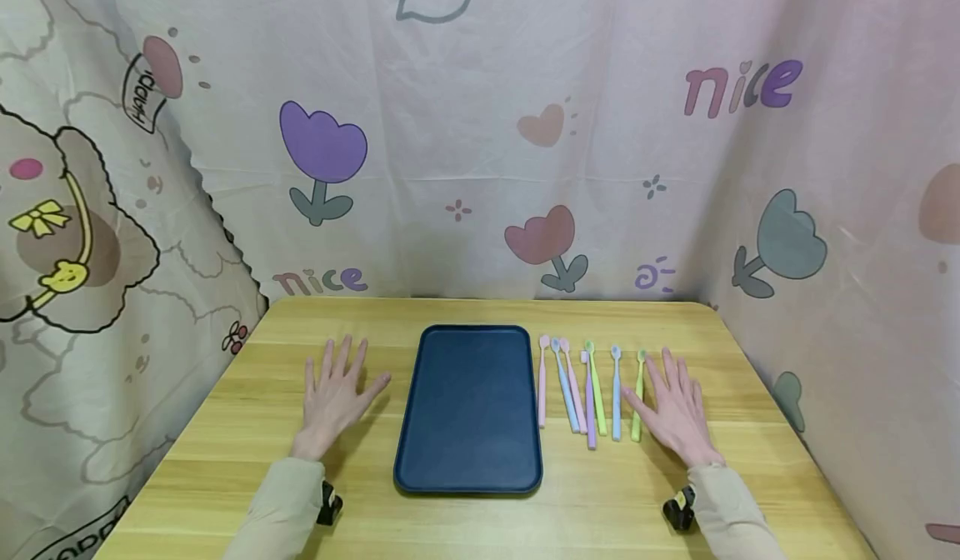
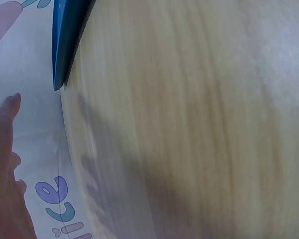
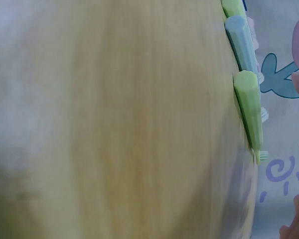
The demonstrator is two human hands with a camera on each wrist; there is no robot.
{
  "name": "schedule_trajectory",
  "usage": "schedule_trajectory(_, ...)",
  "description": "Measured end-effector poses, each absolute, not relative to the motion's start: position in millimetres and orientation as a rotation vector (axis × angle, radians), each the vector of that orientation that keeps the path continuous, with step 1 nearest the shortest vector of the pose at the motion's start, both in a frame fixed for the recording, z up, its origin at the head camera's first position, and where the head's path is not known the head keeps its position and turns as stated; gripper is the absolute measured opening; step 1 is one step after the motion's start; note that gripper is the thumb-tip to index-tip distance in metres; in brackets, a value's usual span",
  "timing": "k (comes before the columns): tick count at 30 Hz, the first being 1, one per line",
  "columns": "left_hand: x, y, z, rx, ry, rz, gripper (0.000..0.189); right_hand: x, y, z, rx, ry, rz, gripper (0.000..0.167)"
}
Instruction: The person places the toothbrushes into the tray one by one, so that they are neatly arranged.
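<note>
My left hand (image 1: 333, 397) is spread with straight fingers over the table, left of a dark blue rectangular tray (image 1: 471, 410), and holds nothing. On the other side my right hand (image 1: 675, 410) is also spread. Its thumb overlaps the rightmost green toothbrush (image 1: 636, 431) in the head view; whether they touch I cannot tell. Left of that one lie a blue toothbrush (image 1: 617, 402) and several more, among them a purple toothbrush (image 1: 591, 414) and a pink toothbrush (image 1: 542, 385) by the tray's right edge. The right wrist view shows the green toothbrush's handle (image 3: 248, 102) up close.
A light wooden table (image 1: 352, 518) carries everything. Behind it and at both sides hangs a printed curtain (image 1: 450, 168) with tulips, hearts and lettering. Black wrist devices sit at both cuffs, the left device (image 1: 330, 504) and the right device (image 1: 679, 510).
</note>
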State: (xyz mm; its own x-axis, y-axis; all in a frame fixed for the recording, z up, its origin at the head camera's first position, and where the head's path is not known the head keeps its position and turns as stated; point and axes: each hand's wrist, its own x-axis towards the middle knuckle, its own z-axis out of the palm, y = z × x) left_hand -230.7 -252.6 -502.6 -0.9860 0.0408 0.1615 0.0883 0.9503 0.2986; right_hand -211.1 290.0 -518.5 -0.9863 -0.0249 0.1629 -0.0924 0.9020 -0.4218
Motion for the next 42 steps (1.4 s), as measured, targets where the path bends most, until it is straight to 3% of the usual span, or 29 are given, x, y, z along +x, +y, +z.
schedule_trajectory(29,-222,-232,-501,-0.145,-2.964,-0.438,0.087,-219,303,-519,0.080,-2.914,0.700,0.089)
schedule_trajectory(37,-203,-205,-503,-0.071,-2.966,-0.982,0.095,-226,304,-521,0.013,-2.926,0.874,0.097)
schedule_trajectory(42,-200,-201,-506,0.009,-2.818,-1.386,0.075,-230,301,-521,-0.050,-2.918,0.936,0.099)
